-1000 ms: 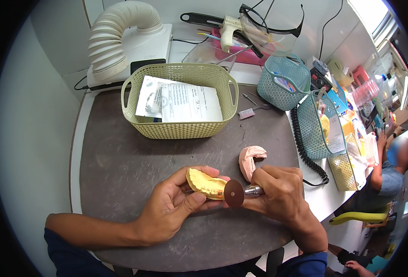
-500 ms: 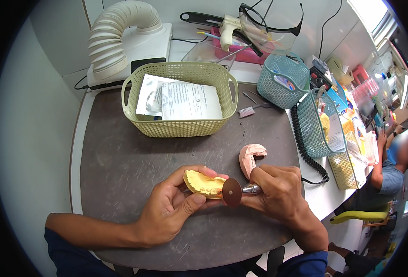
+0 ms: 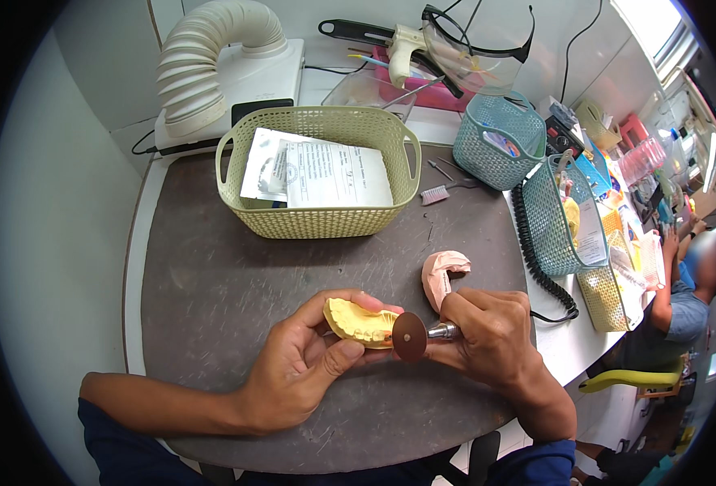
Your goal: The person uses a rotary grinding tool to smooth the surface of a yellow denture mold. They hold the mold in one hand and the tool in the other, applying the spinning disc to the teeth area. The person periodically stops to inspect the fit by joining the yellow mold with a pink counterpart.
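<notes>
A yellow plaster dental model (image 3: 356,322) with a row of teeth is gripped in my left hand (image 3: 297,364), thumb along its near side and fingers behind it. My right hand (image 3: 487,336) is wrapped round a metal rotary handpiece (image 3: 445,331) pointing left. On the handpiece's tip sits a round brown cutting disc (image 3: 409,336), at the right end of the yellow model. The disc hides that end, so I cannot tell whether they touch. Just beyond my right hand, a pink horseshoe-shaped dental model (image 3: 439,279) lies on the dark work board (image 3: 228,308).
A green basket (image 3: 317,223) with papers and a pouch stands at the back. Near it lie a small brush (image 3: 435,195) and blue baskets (image 3: 496,138). A black coiled cord (image 3: 536,259) runs along the right edge. A white ribbed hose (image 3: 188,65) arches at back left. A co-worker (image 3: 686,283) sits far right.
Both hands keep the same hold and nearly the same pose. The whole scene is shifted very slightly in the picture; nothing was taken up or let go.
</notes>
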The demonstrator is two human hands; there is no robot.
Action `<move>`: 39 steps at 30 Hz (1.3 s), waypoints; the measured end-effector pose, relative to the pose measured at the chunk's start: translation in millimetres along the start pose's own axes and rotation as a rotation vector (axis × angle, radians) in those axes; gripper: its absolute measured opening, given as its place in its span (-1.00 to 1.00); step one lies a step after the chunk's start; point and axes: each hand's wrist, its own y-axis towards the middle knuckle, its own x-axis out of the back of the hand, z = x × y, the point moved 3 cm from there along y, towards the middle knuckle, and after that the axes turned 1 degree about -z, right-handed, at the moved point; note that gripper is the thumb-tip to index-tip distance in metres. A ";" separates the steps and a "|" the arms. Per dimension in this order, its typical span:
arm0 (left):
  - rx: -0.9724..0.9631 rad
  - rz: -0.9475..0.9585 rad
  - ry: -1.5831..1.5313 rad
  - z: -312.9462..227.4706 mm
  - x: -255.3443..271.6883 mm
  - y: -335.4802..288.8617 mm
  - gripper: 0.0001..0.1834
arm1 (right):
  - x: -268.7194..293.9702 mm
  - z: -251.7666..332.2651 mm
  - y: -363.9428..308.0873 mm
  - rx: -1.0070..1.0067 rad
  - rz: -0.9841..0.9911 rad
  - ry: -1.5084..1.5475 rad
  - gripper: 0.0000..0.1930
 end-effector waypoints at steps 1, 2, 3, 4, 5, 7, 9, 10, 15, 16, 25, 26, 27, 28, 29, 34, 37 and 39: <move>-0.003 0.000 0.002 0.0 -0.1 0.1 -0.55 | -0.1 0.1 -0.1 0.002 0.003 0.000 -0.46; -0.006 0.001 0.005 0.0 -0.2 0.0 -0.55 | -0.4 0.2 -0.3 0.003 0.006 -0.001 -0.46; -0.010 0.000 0.013 -0.5 -0.4 -0.2 -0.55 | -0.4 0.3 -0.6 0.005 0.007 -0.002 -0.46; -0.013 0.000 0.022 -0.9 -0.7 -0.5 -0.55 | -0.4 0.4 -0.8 0.007 0.008 -0.002 -0.46; -0.017 0.000 0.031 -1.4 -1.0 -0.8 -0.55 | -0.3 0.5 -0.7 0.001 0.003 0.001 -0.46; -0.011 -0.002 0.028 0.0 0.5 -0.8 -0.56 | -0.7 0.5 -0.8 -0.011 -0.004 0.005 -0.46; -0.010 -0.003 0.027 0.6 0.9 -0.8 -0.56 | 0.0 1.0 0.1 -0.012 -0.001 0.007 -0.46; -0.011 -0.003 0.026 0.6 0.8 -0.9 -0.56 | 0.1 1.1 0.5 -0.013 0.000 0.008 -0.46; -0.016 0.004 0.036 -0.9 -0.1 -1.3 -0.57 | -0.5 0.9 -0.9 -0.012 -0.001 0.009 -0.46; -0.016 0.001 0.037 -1.0 -0.1 -1.8 -0.57 | -0.6 1.2 -0.7 -0.013 -0.001 0.010 -0.46; -0.018 0.002 0.037 0.0 0.3 -1.0 -0.55 | 0.6 0.6 0.0 -0.018 0.007 0.007 -0.46; -0.019 0.002 0.038 0.1 0.2 -0.9 -0.55 | 0.8 0.9 0.0 -0.018 0.005 0.004 -0.46; -0.021 0.001 0.037 -0.2 -0.2 -1.1 -0.55 | 1.0 1.6 0.4 -0.016 0.003 0.002 -0.45; -0.022 0.000 0.036 -0.7 -0.6 -1.3 -0.55 | 1.2 2.1 0.6 -0.015 0.002 -0.001 -0.45; -0.023 -0.001 0.035 -1.1 -0.9 -1.5 -0.55 | 1.2 1.9 0.4 -0.010 0.003 0.003 -0.46; -0.026 0.002 0.055 -1.3 -0.5 -1.0 -0.56 | 1.0 1.3 0.2 -0.001 0.001 -0.002 -0.44; -0.022 0.000 0.060 -1.0 -0.1 -1.2 -0.56 | -1.2 -1.0 -2.3 0.013 0.024 -0.007 -0.40; -0.022 0.000 0.062 -0.8 -0.1 -1.1 -0.57 | -0.2 0.3 -1.1 -0.010 0.011 0.003 -0.40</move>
